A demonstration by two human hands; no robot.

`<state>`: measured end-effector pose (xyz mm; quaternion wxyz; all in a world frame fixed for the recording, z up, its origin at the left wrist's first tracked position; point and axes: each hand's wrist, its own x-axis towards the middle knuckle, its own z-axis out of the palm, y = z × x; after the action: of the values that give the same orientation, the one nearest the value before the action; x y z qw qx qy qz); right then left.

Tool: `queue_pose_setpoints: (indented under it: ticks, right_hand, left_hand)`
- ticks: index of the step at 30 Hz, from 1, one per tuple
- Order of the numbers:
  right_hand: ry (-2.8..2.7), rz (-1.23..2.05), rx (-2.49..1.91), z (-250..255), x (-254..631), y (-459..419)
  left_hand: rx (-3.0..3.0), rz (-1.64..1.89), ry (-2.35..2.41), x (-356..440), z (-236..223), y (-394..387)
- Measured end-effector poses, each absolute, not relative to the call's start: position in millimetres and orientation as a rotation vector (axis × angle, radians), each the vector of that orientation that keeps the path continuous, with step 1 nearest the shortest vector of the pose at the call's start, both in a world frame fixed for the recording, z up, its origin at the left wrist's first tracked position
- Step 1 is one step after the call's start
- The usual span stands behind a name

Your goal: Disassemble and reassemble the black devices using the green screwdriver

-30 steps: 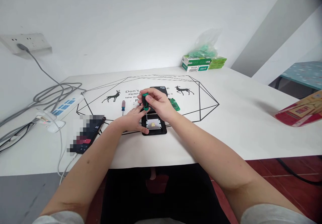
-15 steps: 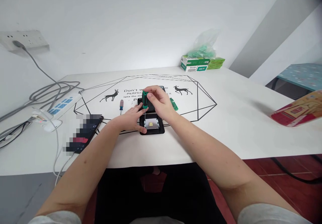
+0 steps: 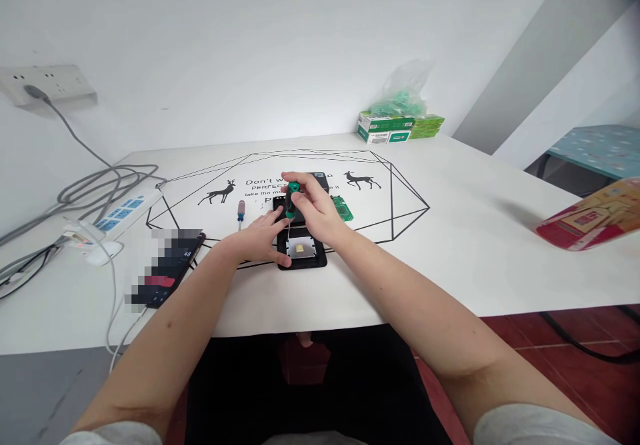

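Observation:
My right hand (image 3: 317, 212) is closed around the green and black handle of a screwdriver (image 3: 293, 190). The screwdriver stands nearly upright, its shaft reaching down to the left side of a silver plate (image 3: 307, 248) with a yellowish square in its middle. That plate sits inside a black plastic case (image 3: 322, 258), which lies opened out on the table. My left hand (image 3: 257, 238) steadies the case from the left, thumb on its near left part and fingers spread toward the far half. The fingertips are close to the screwdriver shaft; whether they touch it I cannot tell.
A second screwdriver (image 3: 241, 212) lies left of my hands. A green circuit board (image 3: 343, 208) and a black part (image 3: 320, 180) lie beyond my right hand. At left are a phone (image 3: 175, 265) and a power strip (image 3: 120, 213); green boxes (image 3: 385, 125) stand at the back.
The screwdriver handle has tilted slightly to the right and my right fingers have shifted around it. My left hand and the case have stayed in place.

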<state>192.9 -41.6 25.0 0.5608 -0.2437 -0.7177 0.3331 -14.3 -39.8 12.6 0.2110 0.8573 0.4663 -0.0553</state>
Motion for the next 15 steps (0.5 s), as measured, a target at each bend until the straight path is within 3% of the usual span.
queue_pose_setpoints:
  ticks: [5,15]
  right_hand:
    - [-1.729,0.45,-0.598,23,195,-40]
    - [-1.71,0.376,-0.495,22,192,-40]
  left_hand:
    - [2.372,-0.132,1.299,-14,11,-40]
    - [2.389,-0.065,1.272,-21,-2,-33]
